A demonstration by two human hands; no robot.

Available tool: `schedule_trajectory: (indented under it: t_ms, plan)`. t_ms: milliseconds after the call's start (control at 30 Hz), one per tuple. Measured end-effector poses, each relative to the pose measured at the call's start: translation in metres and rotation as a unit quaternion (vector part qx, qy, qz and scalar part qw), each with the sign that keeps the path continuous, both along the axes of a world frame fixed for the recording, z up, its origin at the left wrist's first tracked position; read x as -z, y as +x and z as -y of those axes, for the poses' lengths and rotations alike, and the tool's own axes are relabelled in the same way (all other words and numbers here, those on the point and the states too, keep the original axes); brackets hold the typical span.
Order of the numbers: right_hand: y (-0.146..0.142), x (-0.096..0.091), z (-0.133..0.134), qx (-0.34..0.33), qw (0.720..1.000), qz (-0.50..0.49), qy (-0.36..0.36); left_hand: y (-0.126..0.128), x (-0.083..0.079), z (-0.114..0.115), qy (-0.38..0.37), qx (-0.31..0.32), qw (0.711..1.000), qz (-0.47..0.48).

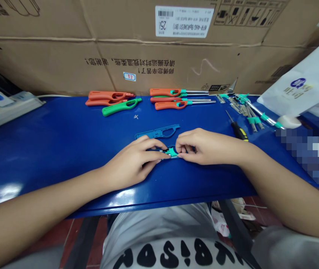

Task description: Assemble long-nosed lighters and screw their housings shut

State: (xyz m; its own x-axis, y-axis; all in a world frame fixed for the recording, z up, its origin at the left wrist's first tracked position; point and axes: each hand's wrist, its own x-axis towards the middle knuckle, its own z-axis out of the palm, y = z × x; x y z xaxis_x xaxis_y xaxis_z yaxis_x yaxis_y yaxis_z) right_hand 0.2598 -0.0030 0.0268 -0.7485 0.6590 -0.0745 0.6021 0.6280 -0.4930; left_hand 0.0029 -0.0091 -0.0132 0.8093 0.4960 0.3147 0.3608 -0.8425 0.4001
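Together, left hand (132, 160), right hand (204, 146), pinching teal trigger (172, 151)

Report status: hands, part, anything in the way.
Status: left hand and right hand both pinch teal part on table. Just behind them, blue shell half. Off right, screwdriver, not touching.

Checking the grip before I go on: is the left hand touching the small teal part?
Touching. The head view shows the left hand pinching the small teal part at its fingertips, with no gap.

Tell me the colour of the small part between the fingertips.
Teal-green; the small part shows in the head view.
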Motion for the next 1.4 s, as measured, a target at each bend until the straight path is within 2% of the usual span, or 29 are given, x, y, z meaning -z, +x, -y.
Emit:
schedule_trajectory:
  t_ms: [733,1167,1300,1400]
  plan:
    - [0.0012,-0.0018,-0.0013,-0.003,1.000,0.008,-0.011,0.0011,-0.0016,0.0018,-0.010,-0.006,1.000,-0.005]
    - [-0.0024,-0.0022,0.0006,-0.007,1.000,0.020,0.014,-0.0003,-0.0015,0.0001,0.014,0.004,1.000,-0.009]
    - [-0.0038,-0.0018,-0.0001,0.002,1.000,0.014,0.004,-0.0015,-0.0005,0.0005,0.021,0.005,1.000,-0.010]
    - [-0.0032,-0.0021,0.0004,0.024,0.999,0.010,-0.032,-0.0008,-0.0004,0.0011,0.019,0.000,1.000,-0.007]
